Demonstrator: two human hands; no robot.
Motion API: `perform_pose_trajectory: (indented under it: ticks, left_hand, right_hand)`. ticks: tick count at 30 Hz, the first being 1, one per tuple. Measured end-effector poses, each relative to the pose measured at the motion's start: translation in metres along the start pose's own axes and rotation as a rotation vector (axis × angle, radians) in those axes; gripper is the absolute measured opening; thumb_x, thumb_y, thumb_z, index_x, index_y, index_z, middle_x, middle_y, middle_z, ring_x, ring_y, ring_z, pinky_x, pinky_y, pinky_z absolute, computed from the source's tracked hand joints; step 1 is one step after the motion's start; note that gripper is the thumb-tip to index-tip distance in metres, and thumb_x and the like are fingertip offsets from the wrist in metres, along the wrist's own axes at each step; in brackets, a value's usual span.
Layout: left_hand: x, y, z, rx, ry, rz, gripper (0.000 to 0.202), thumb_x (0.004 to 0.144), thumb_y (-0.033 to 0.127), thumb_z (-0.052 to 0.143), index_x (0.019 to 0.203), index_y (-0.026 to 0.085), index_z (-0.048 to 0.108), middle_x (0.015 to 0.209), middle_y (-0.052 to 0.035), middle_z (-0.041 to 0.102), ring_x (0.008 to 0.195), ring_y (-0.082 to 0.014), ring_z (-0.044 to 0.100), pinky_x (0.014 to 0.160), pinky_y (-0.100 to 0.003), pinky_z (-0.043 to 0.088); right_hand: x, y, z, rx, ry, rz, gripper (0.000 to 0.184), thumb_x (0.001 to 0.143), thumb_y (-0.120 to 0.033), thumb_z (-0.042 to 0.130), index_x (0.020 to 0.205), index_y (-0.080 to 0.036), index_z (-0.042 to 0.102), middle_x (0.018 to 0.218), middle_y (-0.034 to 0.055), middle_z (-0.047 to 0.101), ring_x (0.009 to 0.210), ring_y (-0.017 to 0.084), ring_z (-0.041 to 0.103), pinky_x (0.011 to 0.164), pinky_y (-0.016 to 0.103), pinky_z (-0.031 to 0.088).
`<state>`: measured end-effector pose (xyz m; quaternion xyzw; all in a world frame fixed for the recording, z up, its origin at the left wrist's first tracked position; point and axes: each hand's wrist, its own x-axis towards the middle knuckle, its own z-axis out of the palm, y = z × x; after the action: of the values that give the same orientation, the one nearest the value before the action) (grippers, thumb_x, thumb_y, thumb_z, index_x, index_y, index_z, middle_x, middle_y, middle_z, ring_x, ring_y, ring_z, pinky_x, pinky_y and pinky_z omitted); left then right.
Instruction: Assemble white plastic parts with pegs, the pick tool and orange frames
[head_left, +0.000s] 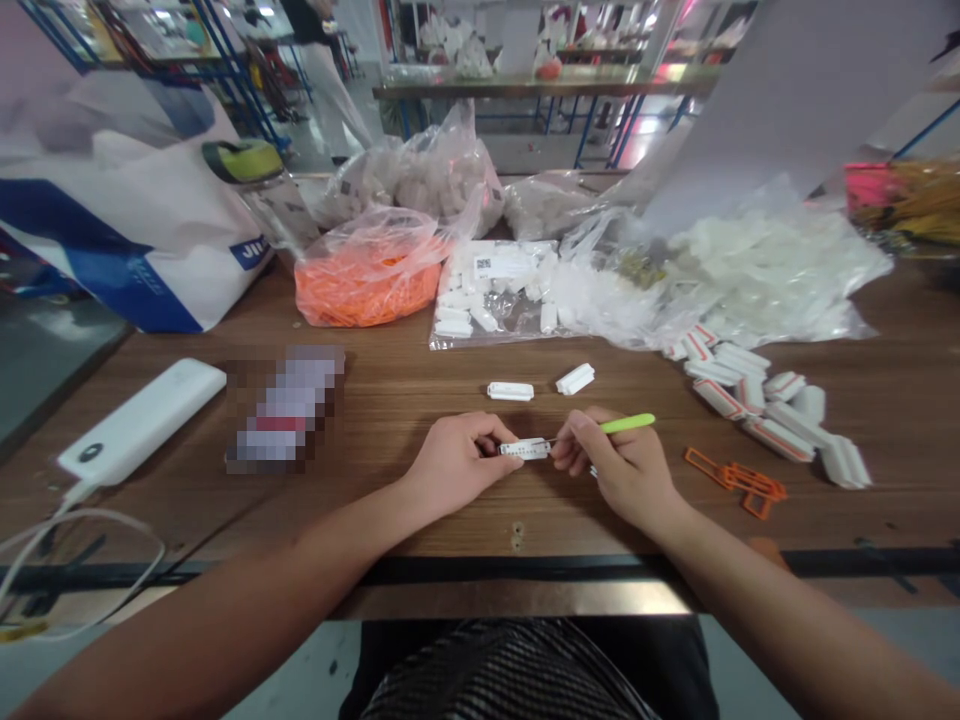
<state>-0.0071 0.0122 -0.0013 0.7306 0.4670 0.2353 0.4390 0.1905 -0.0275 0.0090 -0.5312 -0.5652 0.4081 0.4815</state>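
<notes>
My left hand (453, 466) pinches the left end of a small white plastic connector housing (528, 449) with a row of tiny dark holes. In my right hand (628, 472) is a thin pick with a bright green handle (631, 423), held like a pen. Its metal tip meets the housing's right end, where my right fingertips also sit close. Just beyond my hands lie two loose white housings, one flat (511, 391) and one slanted (575, 379). Under my right fingers, a small white bit shows, mostly hidden.
On the right are a pile of white housings with orange strips (784, 420) and several orange plastic frames (739, 480). Bags of orange parts (367, 285) and white parts (772, 265) line the back. At left lie a white power bank (142, 420) and a blurred-out flat object (289, 410).
</notes>
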Motion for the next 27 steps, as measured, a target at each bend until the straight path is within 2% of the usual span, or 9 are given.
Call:
perform_pose_trajectory:
  ticks: [7, 11, 13, 17, 19, 22, 27]
  left_hand:
    - [0.000, -0.002, 0.001, -0.010, -0.009, -0.013, 0.011, 0.074, 0.026, 0.073, 0.082, 0.020, 0.072, 0.074, -0.0005, 0.068, 0.064, -0.0127, 0.058, 0.061, -0.025, 0.045]
    - [0.000, 0.001, 0.000, -0.011, -0.012, -0.013, 0.010, 0.073, 0.026, 0.073, 0.081, 0.019, 0.071, 0.073, -0.0003, 0.068, 0.063, -0.0122, 0.057, 0.060, -0.025, 0.044]
    - [0.000, 0.002, 0.000, -0.018, -0.005, -0.005, 0.009, 0.074, 0.026, 0.073, 0.079, 0.019, 0.071, 0.072, 0.0003, 0.067, 0.062, -0.0115, 0.056, 0.058, -0.024, 0.043]
    - [0.000, 0.002, 0.001, -0.033, 0.014, -0.013, 0.009, 0.073, 0.026, 0.073, 0.077, 0.018, 0.070, 0.071, 0.0008, 0.066, 0.060, -0.0109, 0.054, 0.056, -0.023, 0.041]
    - [0.000, 0.002, 0.001, -0.033, 0.011, -0.017, 0.010, 0.073, 0.027, 0.073, 0.076, 0.018, 0.069, 0.071, 0.0007, 0.066, 0.061, -0.0111, 0.055, 0.056, -0.023, 0.042]
    - [0.000, 0.001, 0.001, -0.028, -0.002, -0.019, 0.010, 0.073, 0.027, 0.073, 0.078, 0.019, 0.070, 0.070, 0.0007, 0.066, 0.060, -0.0114, 0.055, 0.057, -0.023, 0.042]
    - [0.001, 0.001, 0.000, -0.011, -0.004, -0.027, 0.010, 0.073, 0.027, 0.073, 0.080, 0.020, 0.072, 0.073, -0.0002, 0.068, 0.063, -0.0124, 0.057, 0.060, -0.025, 0.044]
  right_hand:
    - [0.000, 0.004, 0.001, 0.036, 0.013, 0.015, 0.041, 0.090, -0.048, 0.052, 0.065, -0.016, 0.062, 0.060, 0.0039, 0.065, 0.048, 0.011, 0.060, 0.043, 0.021, 0.050]
    - [-0.001, 0.004, -0.001, -0.038, -0.021, 0.013, 0.041, 0.093, -0.044, 0.047, 0.067, -0.018, 0.062, 0.061, 0.0034, 0.065, 0.049, 0.011, 0.060, 0.045, 0.022, 0.050]
    - [-0.002, 0.001, -0.001, -0.149, -0.061, -0.058, 0.038, 0.095, -0.040, 0.045, 0.068, -0.019, 0.062, 0.064, 0.0032, 0.065, 0.053, 0.011, 0.061, 0.049, 0.024, 0.049]
    - [-0.004, -0.008, -0.001, -0.460, -0.174, -0.314, 0.034, 0.096, -0.031, 0.044, 0.067, -0.020, 0.059, 0.061, 0.0025, 0.061, 0.057, 0.013, 0.056, 0.057, 0.028, 0.045]
    - [-0.004, -0.010, -0.001, -0.515, -0.194, -0.358, 0.034, 0.096, -0.030, 0.043, 0.066, -0.020, 0.057, 0.060, 0.0026, 0.060, 0.056, 0.014, 0.055, 0.057, 0.030, 0.044]
    - [-0.004, -0.006, -0.001, -0.416, -0.163, -0.274, 0.034, 0.096, -0.032, 0.044, 0.069, -0.020, 0.060, 0.063, 0.0034, 0.064, 0.057, 0.015, 0.059, 0.057, 0.029, 0.047]
    - [-0.001, -0.001, -0.003, -0.119, -0.007, -0.093, 0.040, 0.094, -0.044, 0.047, 0.069, -0.018, 0.064, 0.063, 0.0041, 0.067, 0.050, 0.012, 0.061, 0.046, 0.024, 0.049]
